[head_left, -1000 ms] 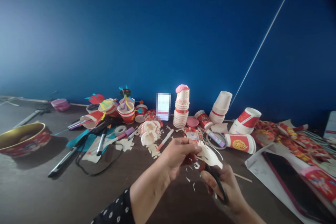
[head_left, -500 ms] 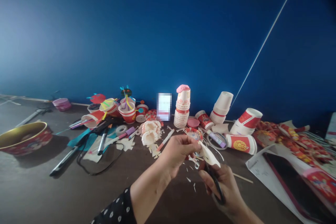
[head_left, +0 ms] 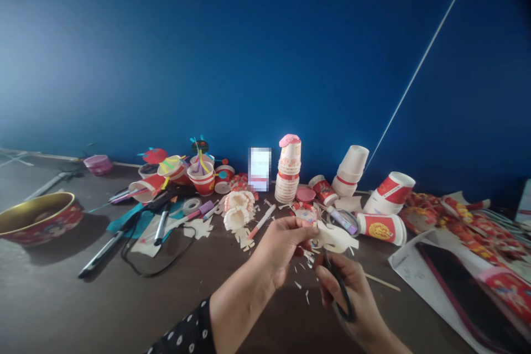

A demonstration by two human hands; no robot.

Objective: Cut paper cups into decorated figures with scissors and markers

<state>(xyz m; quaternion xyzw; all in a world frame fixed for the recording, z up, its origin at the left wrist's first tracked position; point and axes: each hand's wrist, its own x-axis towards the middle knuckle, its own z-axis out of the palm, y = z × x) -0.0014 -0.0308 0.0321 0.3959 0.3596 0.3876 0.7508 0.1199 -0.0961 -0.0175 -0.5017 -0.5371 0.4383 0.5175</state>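
Between thumb and fingers, my left hand (head_left: 290,240) pinches a cream-white piece of paper (head_left: 337,238), which spreads out to the right. Lower right, my right hand (head_left: 350,282) is closed around black-handled scissors (head_left: 343,293). The scissor blades point up at the paper's lower edge and are mostly hidden, so I cannot tell whether they touch it. Thin white paper scraps (head_left: 298,285) lie on the dark table (head_left: 257,315) below my hands.
Behind my hands stands a tall stack of paper cups (head_left: 286,185). More cups (head_left: 381,228) and a phone (head_left: 460,293) lie to the right. Leftward are decorated cups (head_left: 202,180), a silver-and-black pen-like tool (head_left: 103,251) and a gold-lined bowl (head_left: 45,221). A blue partition (head_left: 265,55) closes off the back.
The paper in my left hand has turned and now lies flatter, showing a wider face to the right. My right hand with the scissors has barely moved.
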